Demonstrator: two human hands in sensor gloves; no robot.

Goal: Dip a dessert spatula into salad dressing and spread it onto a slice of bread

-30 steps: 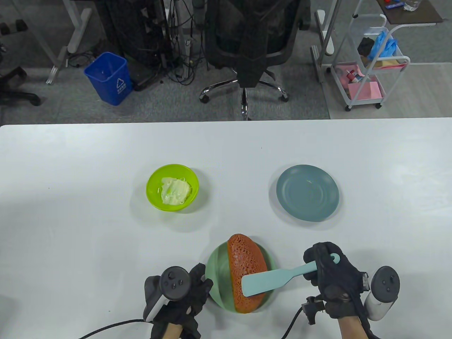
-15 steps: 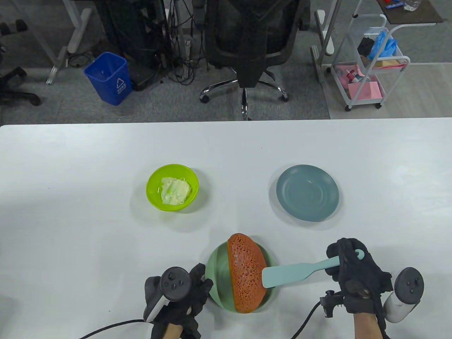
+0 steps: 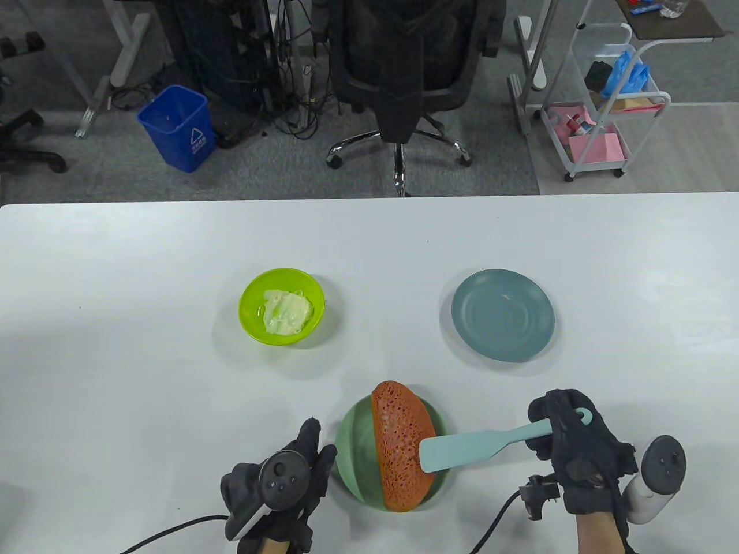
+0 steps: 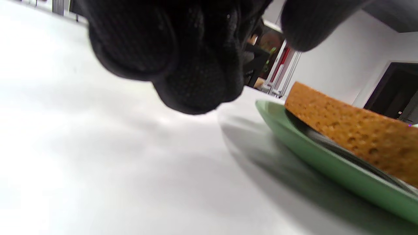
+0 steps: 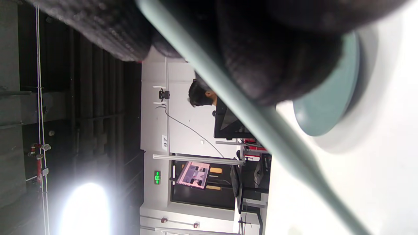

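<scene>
Left hand (image 3: 277, 485) at bottom left of centre, fingers stretched flat toward the green plate (image 3: 353, 441), holding nothing, fingertips just beside its rim. Lime bowl (image 3: 282, 306) with salad dressing (image 3: 286, 311) sits mid-left, well apart from the hands. Bread slice (image 3: 398, 444) lies on the green plate, bottom centre. Spatula (image 3: 479, 447) blade overlaps the bread's right edge; contact unclear. Grey-blue plate (image 3: 503, 315) mid-right. Right hand (image 3: 577, 450) at lower right grips the spatula handle, fingers wrapped around it.
</scene>
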